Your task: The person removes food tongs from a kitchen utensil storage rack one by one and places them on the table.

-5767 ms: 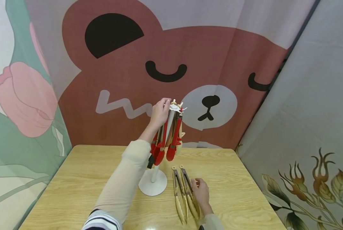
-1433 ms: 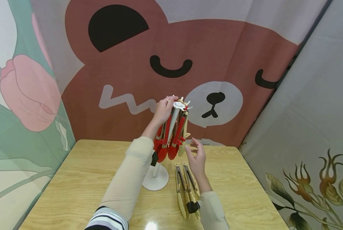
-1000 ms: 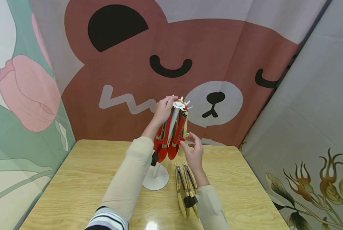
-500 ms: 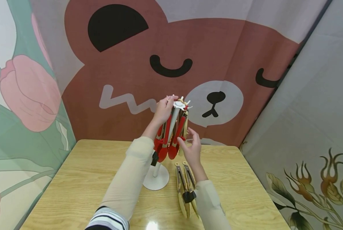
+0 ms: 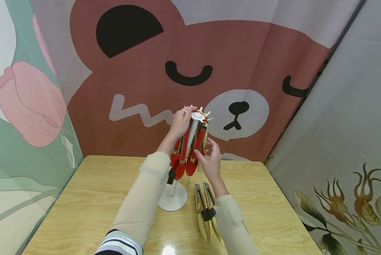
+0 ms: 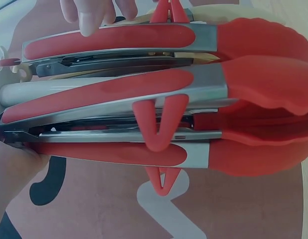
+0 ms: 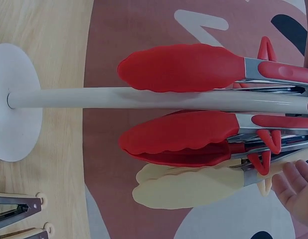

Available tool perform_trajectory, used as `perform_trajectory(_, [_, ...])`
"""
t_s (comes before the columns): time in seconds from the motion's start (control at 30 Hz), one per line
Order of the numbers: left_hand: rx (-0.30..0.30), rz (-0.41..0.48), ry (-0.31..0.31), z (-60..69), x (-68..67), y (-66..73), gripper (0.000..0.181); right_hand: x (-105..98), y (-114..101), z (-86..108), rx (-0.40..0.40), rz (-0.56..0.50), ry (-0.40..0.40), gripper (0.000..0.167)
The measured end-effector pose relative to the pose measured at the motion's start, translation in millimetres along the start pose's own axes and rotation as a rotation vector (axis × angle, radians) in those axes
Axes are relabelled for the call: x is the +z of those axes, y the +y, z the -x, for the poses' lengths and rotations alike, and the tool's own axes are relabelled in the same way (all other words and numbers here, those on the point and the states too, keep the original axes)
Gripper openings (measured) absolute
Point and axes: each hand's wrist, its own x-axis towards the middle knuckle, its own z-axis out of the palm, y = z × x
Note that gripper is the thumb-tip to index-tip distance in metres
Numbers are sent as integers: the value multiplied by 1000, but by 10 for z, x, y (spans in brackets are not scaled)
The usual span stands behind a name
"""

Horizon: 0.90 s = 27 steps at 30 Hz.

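A white stand (image 5: 172, 201) with a round base has hooks at its top, from which several red-tipped tongs (image 7: 181, 67) hang. Beside them hang cream-tipped tongs (image 7: 194, 189), on the right side. My left hand (image 5: 179, 123) grips the stand's top by the hooks; its fingertips are partly hidden. My right hand (image 5: 211, 161) is raised at the right of the hanging tongs, fingers loosely bent and thumb apart. In the left wrist view its fingers (image 6: 89, 15) lie close to a red handle; whether they touch it I cannot tell.
Two cream-tipped tongs (image 5: 203, 202) lie on the wooden table (image 5: 257, 212), right of the stand's base and partly behind the right wrist's black camera (image 5: 208, 214). A bear-print curtain (image 5: 139, 88) hangs behind the table.
My right hand has come up from the tongs on the table, then moved slightly left and up toward the hanging tongs. My left hand has stayed at the stand's top.
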Motion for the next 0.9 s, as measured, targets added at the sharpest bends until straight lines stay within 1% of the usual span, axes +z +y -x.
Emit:
perform_trajectory(0.13, [-5,6,-4,11,1,-3,37,21,-3,-11,7,6,17,54])
perform_trajectory(0.3, [-1,15,3,0,14,-2,38,43,-13,-60,1,50,41,55])
perform_trajectory(0.5, [11,21,8,-10,11,-9,37,78,-61,-101,34,78,44,57])
perform_trajectory(0.73, [22,-14,9,-5,2,-18,35,127,-82,-129,26,137,54,57])
perform_trajectory(0.9, [19,-6,6,-4,7,-19,36,143,-84,-144,40,154,53,57])
